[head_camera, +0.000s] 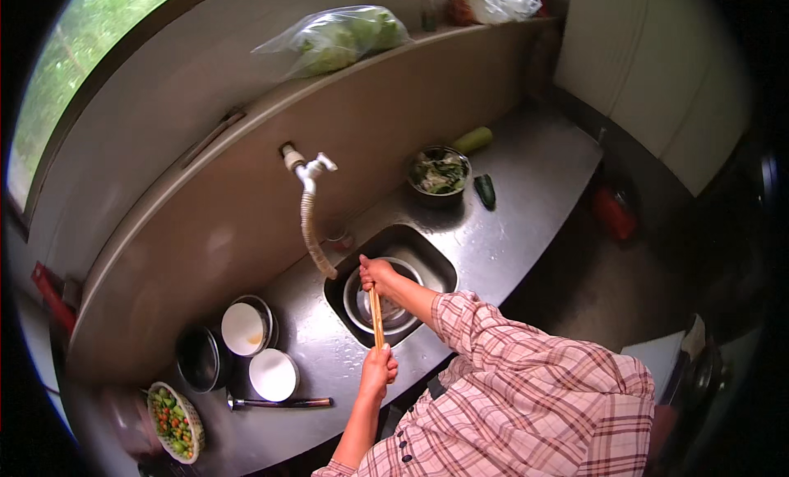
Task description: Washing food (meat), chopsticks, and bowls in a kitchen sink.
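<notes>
Wooden chopsticks (376, 317) stretch between my two hands above the sink. My right hand (377, 273) is closed around their upper end, over a round metal basin (349, 304). Around the lower end, by the sink's front edge, my left hand (378, 371) is closed. The basin sits inside the stainless steel sink (434, 255), and what looks like water lies in it. A ribbed hose (308, 227) hangs from the white tap (306, 172), its end near the sink's back left rim.
White bowls (274, 375), a dark pot (198, 360), a long-handled tool (280, 403) and a basket (196, 431) of small vegetables stand left on the steel counter (518, 175). Right lie a metal bowl (439, 198) of greens, a cucumber piece (485, 191) and a pale green gourd (473, 140).
</notes>
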`<state>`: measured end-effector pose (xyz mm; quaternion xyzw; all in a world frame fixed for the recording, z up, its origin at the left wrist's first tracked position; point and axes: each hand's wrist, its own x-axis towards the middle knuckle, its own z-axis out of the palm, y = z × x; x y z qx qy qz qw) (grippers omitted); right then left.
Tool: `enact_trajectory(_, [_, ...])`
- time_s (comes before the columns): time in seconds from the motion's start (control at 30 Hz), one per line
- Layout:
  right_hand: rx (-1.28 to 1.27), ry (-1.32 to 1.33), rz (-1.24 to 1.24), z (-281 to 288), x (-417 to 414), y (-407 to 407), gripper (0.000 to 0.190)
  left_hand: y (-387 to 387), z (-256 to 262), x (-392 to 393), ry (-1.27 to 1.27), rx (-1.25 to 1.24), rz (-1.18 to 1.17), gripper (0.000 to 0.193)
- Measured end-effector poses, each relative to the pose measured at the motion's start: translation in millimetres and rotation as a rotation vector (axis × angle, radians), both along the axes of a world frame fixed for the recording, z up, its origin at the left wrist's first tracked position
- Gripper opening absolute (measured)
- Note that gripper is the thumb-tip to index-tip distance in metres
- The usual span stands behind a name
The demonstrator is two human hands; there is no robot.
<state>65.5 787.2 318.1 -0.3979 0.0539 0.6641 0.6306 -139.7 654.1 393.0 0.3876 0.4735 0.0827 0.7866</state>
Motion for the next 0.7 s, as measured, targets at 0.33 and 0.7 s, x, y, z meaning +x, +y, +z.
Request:
enact_trajectory(0.33, [-0.113, -0.716, 0.164, -51, -141, -93, 0.023, 1, -84, -45, 0.351, 0.628, -0.174, 0.038])
enact_trajectory(0.7, [-0.127, -0.263, 0.156, -48, -29, -52, 0.029, -53, -45, -21, 0.523, 1.010, -0.121, 0.029])
